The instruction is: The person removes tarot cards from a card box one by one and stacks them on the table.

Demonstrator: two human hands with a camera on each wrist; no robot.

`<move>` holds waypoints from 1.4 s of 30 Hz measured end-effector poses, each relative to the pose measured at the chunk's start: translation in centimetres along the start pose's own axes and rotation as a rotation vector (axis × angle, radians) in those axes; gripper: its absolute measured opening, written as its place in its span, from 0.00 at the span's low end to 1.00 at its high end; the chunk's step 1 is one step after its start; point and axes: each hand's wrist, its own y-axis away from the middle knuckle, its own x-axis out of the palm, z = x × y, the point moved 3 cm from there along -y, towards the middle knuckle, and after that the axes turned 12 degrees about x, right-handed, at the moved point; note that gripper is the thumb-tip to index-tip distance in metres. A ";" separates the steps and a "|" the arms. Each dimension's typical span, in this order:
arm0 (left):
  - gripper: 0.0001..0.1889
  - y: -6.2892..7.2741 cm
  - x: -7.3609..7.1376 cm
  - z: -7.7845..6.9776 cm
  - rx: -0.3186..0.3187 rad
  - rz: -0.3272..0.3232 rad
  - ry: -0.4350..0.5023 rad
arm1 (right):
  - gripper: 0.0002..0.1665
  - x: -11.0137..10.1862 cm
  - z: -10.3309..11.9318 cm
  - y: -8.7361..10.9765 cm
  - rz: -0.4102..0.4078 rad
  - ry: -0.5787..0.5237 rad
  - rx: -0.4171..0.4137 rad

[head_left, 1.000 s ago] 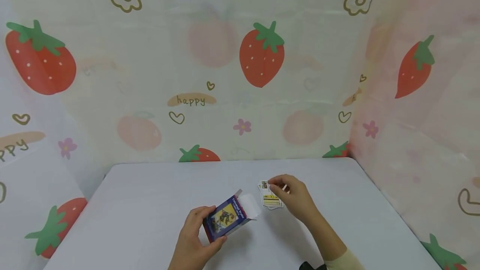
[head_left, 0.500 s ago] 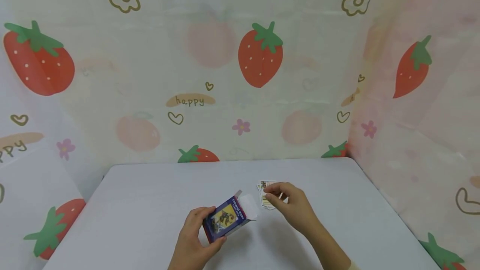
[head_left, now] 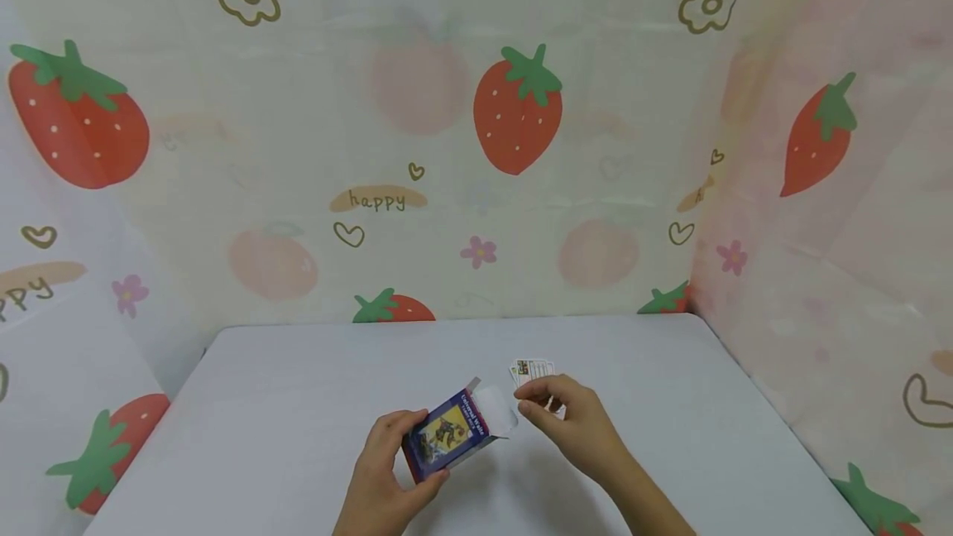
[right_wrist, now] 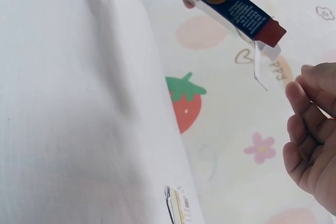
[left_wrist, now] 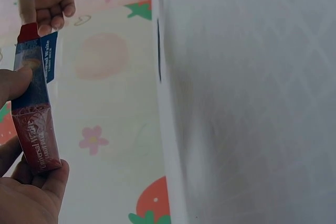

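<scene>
A blue tarot card box (head_left: 448, 437) with a yellow picture is tilted in my left hand (head_left: 398, 461), its fingers and thumb gripping the sides. The box's white flap (head_left: 495, 412) stands open toward the right. In the left wrist view the box's red end (left_wrist: 38, 137) faces the camera. My right hand (head_left: 577, 428) hovers just beside the flap, fingers loosely bent; in the right wrist view this hand (right_wrist: 315, 135) shows nothing between thumb and fingers. Behind it on the table lies a small stack of cards (head_left: 534, 368), partly covered by the hand in the head view.
A white-covered table (head_left: 298, 387) spreads under both hands. Curtains (head_left: 633, 106) printed with strawberries, flowers and hearts stand behind it and along its sides.
My right hand has moved from above the card stack leftward and nearer, to beside the box's flap. More of the stack's far edge shows. The left hand and box have stayed put.
</scene>
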 end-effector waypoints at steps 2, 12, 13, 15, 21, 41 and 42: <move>0.41 0.0 0.0 0.0 0.007 -0.006 -0.003 | 0.06 0.1 0.1 0.1 0.010 -0.004 -0.011; 0.40 0.0 0.2 0.0 0.020 -0.013 0.008 | 0.05 1.6 0.0 0.3 0.048 0.012 -0.032; 0.40 0.1 0.1 0.0 0.022 -0.014 0.013 | 0.05 1.7 0.0 0.4 0.052 0.015 -0.032; 0.41 0.1 0.1 0.0 0.029 -0.014 0.015 | 0.06 1.9 0.0 0.4 0.060 0.018 -0.028; 0.40 0.2 0.2 -0.1 0.040 -0.010 0.015 | 0.05 2.3 -0.1 0.4 0.071 0.036 -0.029; 0.40 0.2 0.4 -0.2 0.074 -0.012 0.016 | 0.05 3.0 0.1 0.5 0.115 0.080 -0.031; 0.40 0.2 0.4 -0.2 0.070 -0.010 0.019 | 0.05 3.0 0.1 0.5 0.115 0.083 -0.030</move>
